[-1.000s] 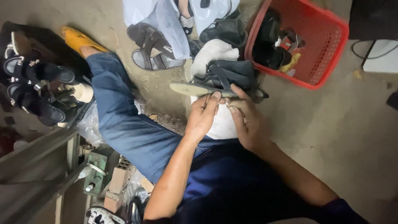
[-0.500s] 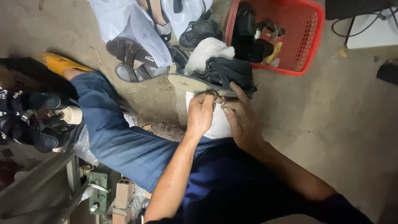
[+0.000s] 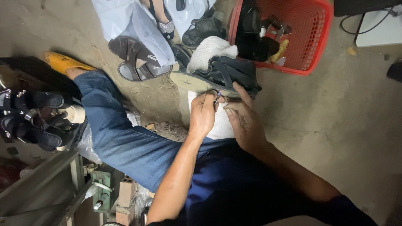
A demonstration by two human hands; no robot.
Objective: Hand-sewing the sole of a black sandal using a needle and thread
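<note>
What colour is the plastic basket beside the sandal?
Red, seen in the head view: basket, sandal.

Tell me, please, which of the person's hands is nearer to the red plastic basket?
Right. The right hand rests on the dark sandal, just below and left of the red basket. The left hand sits farther left, beyond the right one.
</note>
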